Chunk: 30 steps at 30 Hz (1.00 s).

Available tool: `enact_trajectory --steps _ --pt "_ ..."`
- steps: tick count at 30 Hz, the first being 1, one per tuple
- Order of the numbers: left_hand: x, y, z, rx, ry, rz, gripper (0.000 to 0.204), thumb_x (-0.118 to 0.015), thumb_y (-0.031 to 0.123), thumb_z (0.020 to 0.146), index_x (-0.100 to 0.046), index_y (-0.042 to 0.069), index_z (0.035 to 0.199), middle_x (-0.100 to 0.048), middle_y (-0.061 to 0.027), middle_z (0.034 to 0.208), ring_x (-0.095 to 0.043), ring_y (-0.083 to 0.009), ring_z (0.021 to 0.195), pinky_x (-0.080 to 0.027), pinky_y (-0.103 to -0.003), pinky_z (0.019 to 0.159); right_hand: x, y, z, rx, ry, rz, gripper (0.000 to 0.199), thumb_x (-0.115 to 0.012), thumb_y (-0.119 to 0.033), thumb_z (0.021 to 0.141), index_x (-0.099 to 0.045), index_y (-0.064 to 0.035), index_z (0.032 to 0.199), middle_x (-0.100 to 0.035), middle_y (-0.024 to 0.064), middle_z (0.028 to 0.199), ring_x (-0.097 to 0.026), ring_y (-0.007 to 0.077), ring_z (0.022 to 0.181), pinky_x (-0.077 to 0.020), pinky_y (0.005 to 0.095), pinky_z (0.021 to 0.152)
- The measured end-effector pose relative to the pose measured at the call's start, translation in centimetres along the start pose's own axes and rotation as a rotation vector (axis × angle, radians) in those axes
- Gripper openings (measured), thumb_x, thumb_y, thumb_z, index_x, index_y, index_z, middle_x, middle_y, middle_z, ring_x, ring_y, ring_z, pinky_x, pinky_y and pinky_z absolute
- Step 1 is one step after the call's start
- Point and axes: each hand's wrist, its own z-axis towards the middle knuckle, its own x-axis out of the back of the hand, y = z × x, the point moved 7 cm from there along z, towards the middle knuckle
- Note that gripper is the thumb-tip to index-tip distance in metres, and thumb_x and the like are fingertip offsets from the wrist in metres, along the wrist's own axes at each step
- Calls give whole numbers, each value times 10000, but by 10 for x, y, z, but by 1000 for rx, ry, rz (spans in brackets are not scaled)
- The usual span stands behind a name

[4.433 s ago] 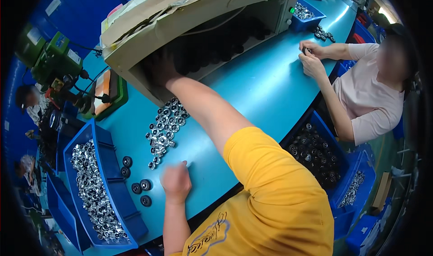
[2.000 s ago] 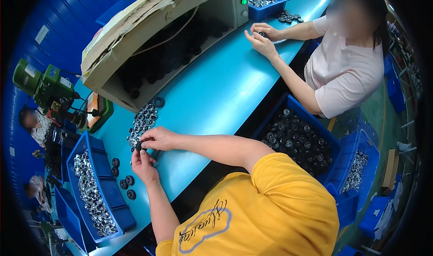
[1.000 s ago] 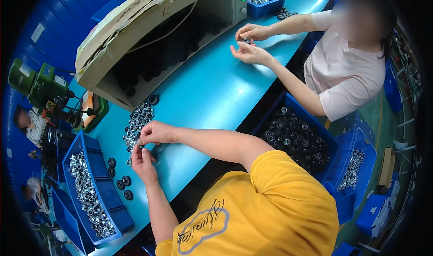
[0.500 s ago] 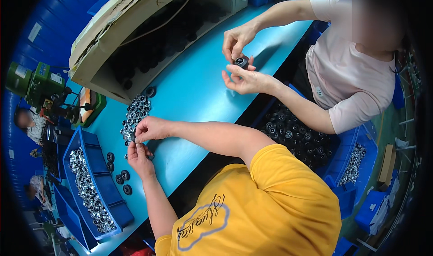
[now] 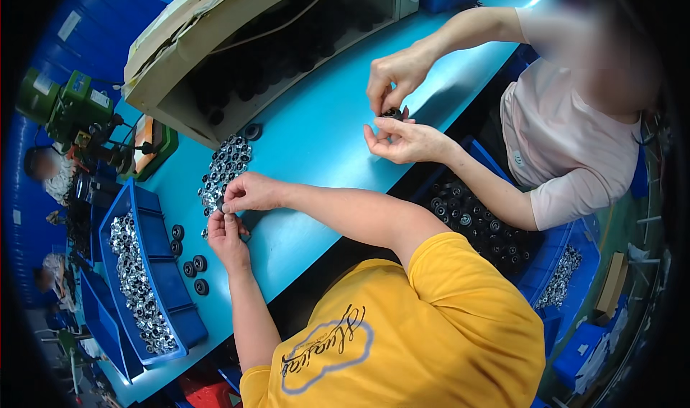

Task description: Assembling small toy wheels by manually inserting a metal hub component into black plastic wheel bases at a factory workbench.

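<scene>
My left hand (image 5: pixel 229 244) and my right hand (image 5: pixel 253 191) meet over the blue-green table, fingertips pinched together. Between them is a small black wheel (image 5: pixel 221 204), mostly covered by the fingers. Just beyond my hands lies a pile of shiny metal parts with dark centres (image 5: pixel 228 162). Several loose black wheels (image 5: pixel 190 269) rest on the table left of my left hand. Across from me, a co-worker's two hands (image 5: pixel 399 138) hold another black wheel (image 5: pixel 392 114).
A long blue bin (image 5: pixel 192 329) of metal parts stands at the left, near a green machine (image 5: pixel 79 109). At the back is a wide open-fronted box (image 5: pixel 162 117) with dark parts inside. A bin of black wheels (image 5: pixel 474 217) sits below the table's right edge.
The whole view has shifted slightly. My hands stay together at the wheel, with small finger movements. The co-worker's wheel is now tilted and more covered by their fingers.
</scene>
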Motion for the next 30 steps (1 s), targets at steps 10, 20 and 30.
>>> enact_trajectory --steps 10,20,30 --pt "1 -1 0 -4 2 -9 184 -632 194 1036 -601 25 1102 -581 -5 802 -514 -69 630 -426 -212 545 -2 1 2 0 -2 38 228 -804 -261 884 -724 -47 896 -704 -3 829 -617 71 796 -508 267 737" --pt "-3 2 1 -8 -10 21 159 -623 187 1041 -591 36 1079 -564 1 778 -502 -66 618 -416 -215 537 1 2 3 17 11 31 196 -805 -227 868 -727 -49 893 -708 -3 826 -622 75 789 -513 274 735" --pt "3 -7 2 -24 -6 73 173 -575 195 1065 -586 32 1124 -553 -1 795 -481 -61 610 -407 -213 530 3 -1 2 39 50 -20 202 -807 -222 827 -724 -39 850 -693 9 773 -606 87 742 -504 284 674"
